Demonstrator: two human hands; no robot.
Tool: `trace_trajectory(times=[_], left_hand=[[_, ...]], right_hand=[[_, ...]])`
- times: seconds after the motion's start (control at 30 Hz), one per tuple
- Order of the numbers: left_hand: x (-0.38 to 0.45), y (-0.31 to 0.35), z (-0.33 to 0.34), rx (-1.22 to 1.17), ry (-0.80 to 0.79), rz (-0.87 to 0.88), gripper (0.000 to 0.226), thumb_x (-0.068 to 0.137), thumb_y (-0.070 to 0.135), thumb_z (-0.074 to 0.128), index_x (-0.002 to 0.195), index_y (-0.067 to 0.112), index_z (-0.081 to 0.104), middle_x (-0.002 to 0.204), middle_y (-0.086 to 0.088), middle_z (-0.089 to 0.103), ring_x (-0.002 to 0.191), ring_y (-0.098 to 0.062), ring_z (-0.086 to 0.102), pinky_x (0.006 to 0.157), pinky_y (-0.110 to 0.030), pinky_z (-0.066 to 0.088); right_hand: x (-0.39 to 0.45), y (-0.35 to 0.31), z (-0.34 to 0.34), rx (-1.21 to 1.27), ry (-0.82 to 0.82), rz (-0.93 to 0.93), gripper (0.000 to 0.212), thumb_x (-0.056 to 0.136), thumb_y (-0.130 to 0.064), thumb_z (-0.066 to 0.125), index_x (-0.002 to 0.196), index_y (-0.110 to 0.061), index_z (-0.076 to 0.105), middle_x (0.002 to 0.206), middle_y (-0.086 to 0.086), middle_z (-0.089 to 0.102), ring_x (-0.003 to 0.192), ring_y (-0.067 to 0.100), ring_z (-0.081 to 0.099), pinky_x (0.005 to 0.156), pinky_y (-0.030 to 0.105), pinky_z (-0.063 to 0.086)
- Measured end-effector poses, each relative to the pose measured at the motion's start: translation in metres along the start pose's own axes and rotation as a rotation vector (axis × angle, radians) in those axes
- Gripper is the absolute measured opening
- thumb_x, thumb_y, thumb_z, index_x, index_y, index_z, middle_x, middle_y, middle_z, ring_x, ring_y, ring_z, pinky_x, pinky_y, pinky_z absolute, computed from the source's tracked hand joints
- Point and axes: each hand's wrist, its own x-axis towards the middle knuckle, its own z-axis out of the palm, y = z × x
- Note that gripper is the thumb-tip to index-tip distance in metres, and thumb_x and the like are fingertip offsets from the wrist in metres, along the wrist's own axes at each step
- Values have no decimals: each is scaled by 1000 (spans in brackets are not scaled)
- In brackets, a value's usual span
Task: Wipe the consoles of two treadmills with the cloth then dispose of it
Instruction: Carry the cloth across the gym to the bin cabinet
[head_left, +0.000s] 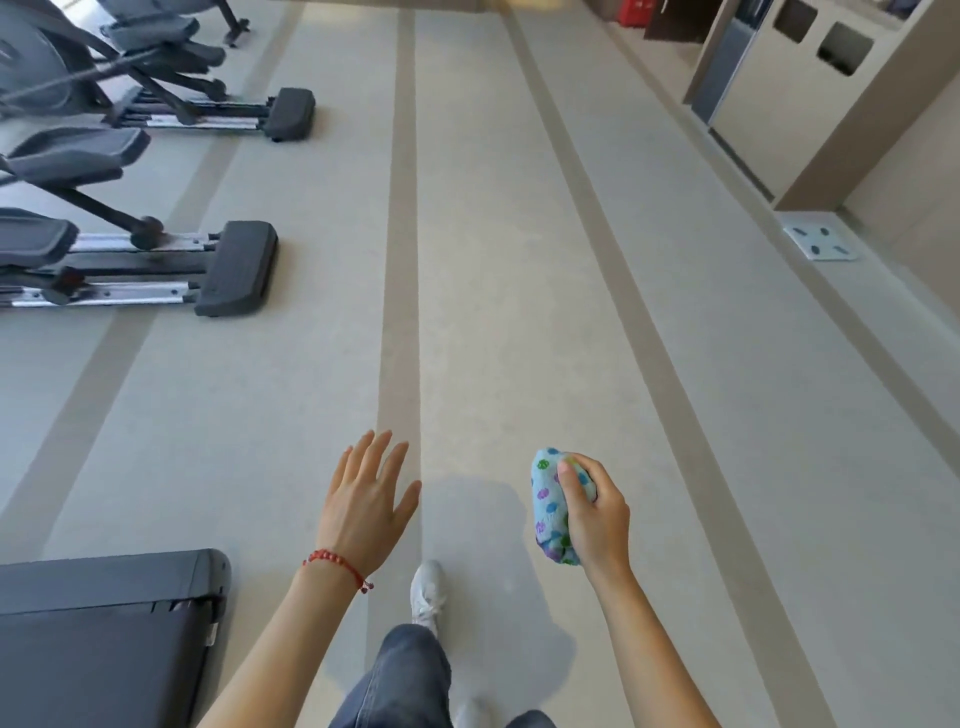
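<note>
My right hand (592, 512) grips a bunched light-blue cloth (549, 506) with coloured spots, held out over the floor at the lower right. My left hand (363, 499) is stretched forward with straight, spread fingers and holds nothing; a red bead bracelet sits on its wrist. The rear end of a black treadmill deck (104, 623) lies at the lower left, apart from both hands. No console is in view. A beige bin cabinet (810, 78) with two dark square openings stands at the far upper right.
Two dark elliptical machines (156, 260) line the left side. A beige striped floor (519, 260) runs ahead between them and the right wall. A white scale (820, 241) lies on the floor by the cabinet. My leg and white shoe (427, 592) step forward.
</note>
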Motion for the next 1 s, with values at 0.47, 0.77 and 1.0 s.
trace_trajectory(times=[0.47, 0.77, 1.0], left_hand=[[306, -75, -14, -4, 95, 32, 72, 97, 53, 11, 115, 4, 61, 123, -16, 58, 119, -35, 49, 97, -48, 43], [476, -108, -9, 10, 65, -3, 72, 97, 54, 11, 116, 5, 61, 123, -15, 59, 118, -35, 50, 96, -49, 42], [631, -122, -1, 48, 53, -31, 72, 96, 54, 10, 117, 7, 61, 123, -13, 58, 119, -33, 49, 98, -46, 40]], right_hand=[[273, -95, 126, -15, -9, -8, 7, 90, -29, 56, 90, -29, 63, 92, -20, 64, 87, -5, 58, 61, 2, 43], [433, -136, 190, -48, -40, -26, 9, 90, -31, 56, 94, -28, 63, 92, -19, 63, 87, -2, 59, 64, 9, 45], [586, -178, 234, -30, -68, -48, 11, 90, -30, 56, 97, -25, 63, 91, -19, 63, 86, -1, 60, 60, 5, 45]])
